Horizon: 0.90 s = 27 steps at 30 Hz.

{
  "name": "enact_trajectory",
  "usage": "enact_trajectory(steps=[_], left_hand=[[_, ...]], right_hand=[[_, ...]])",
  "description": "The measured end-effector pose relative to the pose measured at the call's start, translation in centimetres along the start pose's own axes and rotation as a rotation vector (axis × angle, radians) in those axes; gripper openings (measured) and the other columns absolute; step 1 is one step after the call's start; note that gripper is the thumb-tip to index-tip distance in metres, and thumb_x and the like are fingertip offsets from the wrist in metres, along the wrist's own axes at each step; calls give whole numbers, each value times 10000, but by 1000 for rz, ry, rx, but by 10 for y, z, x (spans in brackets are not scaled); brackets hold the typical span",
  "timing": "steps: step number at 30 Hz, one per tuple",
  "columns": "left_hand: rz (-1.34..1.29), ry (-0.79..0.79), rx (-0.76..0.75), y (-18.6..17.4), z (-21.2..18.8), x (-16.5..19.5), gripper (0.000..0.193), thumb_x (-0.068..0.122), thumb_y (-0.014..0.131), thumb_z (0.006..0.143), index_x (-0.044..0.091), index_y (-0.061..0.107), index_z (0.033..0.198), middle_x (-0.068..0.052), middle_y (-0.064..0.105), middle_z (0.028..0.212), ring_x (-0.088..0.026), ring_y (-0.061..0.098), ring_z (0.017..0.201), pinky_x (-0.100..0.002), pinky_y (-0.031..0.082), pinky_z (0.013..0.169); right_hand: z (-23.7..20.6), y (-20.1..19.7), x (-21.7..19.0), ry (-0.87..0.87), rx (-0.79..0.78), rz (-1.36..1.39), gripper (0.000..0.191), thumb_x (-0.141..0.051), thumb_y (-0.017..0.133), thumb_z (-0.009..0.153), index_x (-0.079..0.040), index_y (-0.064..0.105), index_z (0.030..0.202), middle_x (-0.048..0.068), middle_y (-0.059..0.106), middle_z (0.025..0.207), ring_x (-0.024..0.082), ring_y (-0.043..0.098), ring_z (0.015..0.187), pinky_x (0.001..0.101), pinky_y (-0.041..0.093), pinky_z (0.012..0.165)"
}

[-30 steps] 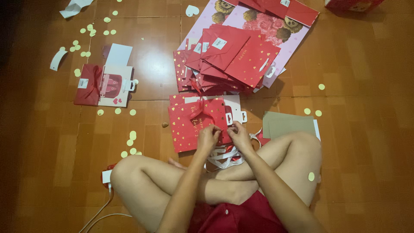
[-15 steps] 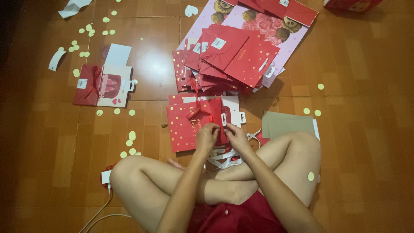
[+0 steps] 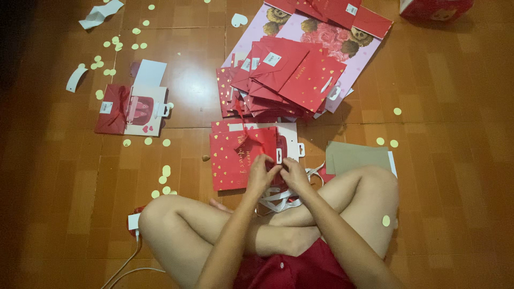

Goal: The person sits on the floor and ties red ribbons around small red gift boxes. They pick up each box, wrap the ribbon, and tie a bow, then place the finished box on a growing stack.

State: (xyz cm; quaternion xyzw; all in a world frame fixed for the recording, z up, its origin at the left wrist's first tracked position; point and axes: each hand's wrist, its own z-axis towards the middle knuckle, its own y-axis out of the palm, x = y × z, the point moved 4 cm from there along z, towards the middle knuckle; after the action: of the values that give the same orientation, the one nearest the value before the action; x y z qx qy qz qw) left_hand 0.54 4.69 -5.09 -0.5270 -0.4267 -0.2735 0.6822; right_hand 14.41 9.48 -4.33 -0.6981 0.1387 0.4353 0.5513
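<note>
Left hand (image 3: 261,174) and right hand (image 3: 293,174) pinched together on the near right edge of a red gift bag (image 3: 241,158), lying flat on the wooden floor (image 3: 455,160) just before the crossed legs, within easy reach. Finished red bags (image 3: 284,75) stacked beyond; white ribbon (image 3: 281,199) under the wrists.

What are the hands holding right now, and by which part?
Both hands, left and right, pinch something small at the red gift bag's lower right edge; what exactly cannot be told.

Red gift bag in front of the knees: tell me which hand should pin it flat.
Left, probably. The left hand lies over the red gift bag, while the right hand sits at its edge near the white ribbons.
</note>
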Motion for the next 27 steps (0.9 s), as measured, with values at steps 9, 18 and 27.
enact_trajectory(steps=[9, 18, 27], left_hand=[[78, -121, 99, -11, -2, -2, 223, 200, 754, 857, 27, 664, 966, -193, 644, 1020, -347, 675, 880, -456, 541, 778], [148, -221, 50, -19, -1, 16, 258, 348, 725, 921, 91, 711, 904, -100, 739, 834, -272, 718, 750, -423, 544, 675], [178, -163, 179, -27, 12, -6, 227, 244, 684, 958, 90, 776, 1097, -131, 751, 1012, -306, 656, 972, -427, 508, 872]], right_hand=[[5, -31, 20, 259, 287, 733, 203, -195, 579, 1042, -4, 602, 1108, 96, 678, 956, 202, 667, 892, 345, 567, 840], [9, -23, 12, 109, 244, 624, 335, -211, 528, 1060, -19, 556, 1333, 109, 639, 1300, 181, 604, 1199, 333, 463, 1046], [-3, -1, -7, -96, 133, -132, 394, -170, 634, 955, -83, 619, 1339, 139, 701, 1129, 316, 610, 1115, 459, 400, 1040]])
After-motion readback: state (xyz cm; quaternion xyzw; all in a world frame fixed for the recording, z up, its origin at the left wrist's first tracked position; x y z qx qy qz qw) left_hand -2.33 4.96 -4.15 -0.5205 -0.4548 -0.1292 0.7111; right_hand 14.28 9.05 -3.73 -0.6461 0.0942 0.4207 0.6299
